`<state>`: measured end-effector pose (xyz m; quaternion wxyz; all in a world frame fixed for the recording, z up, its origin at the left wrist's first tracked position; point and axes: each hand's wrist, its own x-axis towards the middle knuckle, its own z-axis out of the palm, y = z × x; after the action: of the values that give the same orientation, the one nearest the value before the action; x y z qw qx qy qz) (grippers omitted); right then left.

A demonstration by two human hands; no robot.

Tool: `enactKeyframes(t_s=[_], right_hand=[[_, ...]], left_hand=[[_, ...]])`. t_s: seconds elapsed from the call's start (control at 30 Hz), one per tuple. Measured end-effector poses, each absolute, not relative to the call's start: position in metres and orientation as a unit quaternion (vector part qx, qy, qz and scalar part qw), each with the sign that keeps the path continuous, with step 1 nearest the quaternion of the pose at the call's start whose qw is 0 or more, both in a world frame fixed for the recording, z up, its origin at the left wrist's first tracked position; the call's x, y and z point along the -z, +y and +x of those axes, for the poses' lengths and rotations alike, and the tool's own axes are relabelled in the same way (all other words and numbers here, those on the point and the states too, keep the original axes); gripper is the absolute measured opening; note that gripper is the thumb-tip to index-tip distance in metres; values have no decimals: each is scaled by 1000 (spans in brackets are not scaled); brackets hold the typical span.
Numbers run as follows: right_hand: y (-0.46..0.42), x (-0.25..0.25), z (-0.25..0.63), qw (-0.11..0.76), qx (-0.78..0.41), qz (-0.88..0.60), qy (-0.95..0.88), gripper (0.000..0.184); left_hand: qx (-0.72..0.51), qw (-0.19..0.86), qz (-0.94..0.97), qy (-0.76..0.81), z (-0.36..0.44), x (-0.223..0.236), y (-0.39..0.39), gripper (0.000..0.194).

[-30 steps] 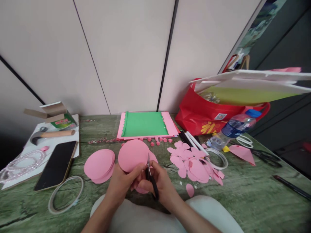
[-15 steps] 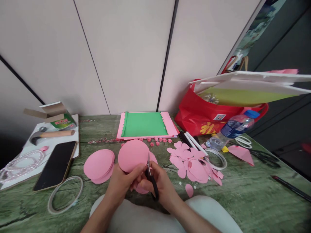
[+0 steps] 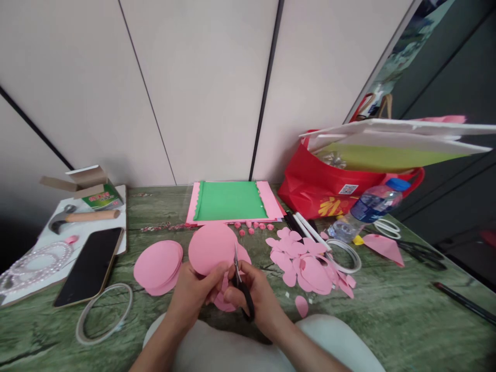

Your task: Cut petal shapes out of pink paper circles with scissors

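Note:
My left hand [image 3: 194, 292] pinches the lower edge of a pink paper circle [image 3: 211, 247], holding it up over the near table edge. My right hand [image 3: 258, 299] is closed round small black-handled scissors [image 3: 240, 281], whose blades point up against the circle's right edge. A smaller pink piece [image 3: 223, 300] hangs below, between my two hands. To the left, a stack of pink paper circles [image 3: 158, 265] lies on the table. To the right lies a heap of pink cut petals [image 3: 306, 261].
A green sheet on pink paper [image 3: 231, 200] lies at the back by the wall. At the left are a phone [image 3: 90, 265], tape ring [image 3: 104, 311], hammer [image 3: 83, 217] and beads [image 3: 33, 258]. At the right are a red bag [image 3: 329, 183], water bottle [image 3: 366, 209], tape roll [image 3: 346, 254], pens [image 3: 306, 227] and larger scissors [image 3: 416, 248].
The view has tipped down slightly. My hands hold the same grip, and the small pink piece now hangs lower between them.

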<state>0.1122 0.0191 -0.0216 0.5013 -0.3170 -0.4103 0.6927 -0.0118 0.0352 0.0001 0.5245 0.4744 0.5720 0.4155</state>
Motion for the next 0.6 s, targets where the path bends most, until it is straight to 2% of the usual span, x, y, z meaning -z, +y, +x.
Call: enactKeyframes(t_s=[0.27, 0.6], right_hand=[[19, 25, 111, 488, -692, -324, -423, 39], [21, 28, 112, 517, -672, -319, -424, 45]], left_hand=[[-412, 573, 467, 533, -10, -2, 35, 39], [-375, 525, 498, 579, -12, -3, 34, 41]])
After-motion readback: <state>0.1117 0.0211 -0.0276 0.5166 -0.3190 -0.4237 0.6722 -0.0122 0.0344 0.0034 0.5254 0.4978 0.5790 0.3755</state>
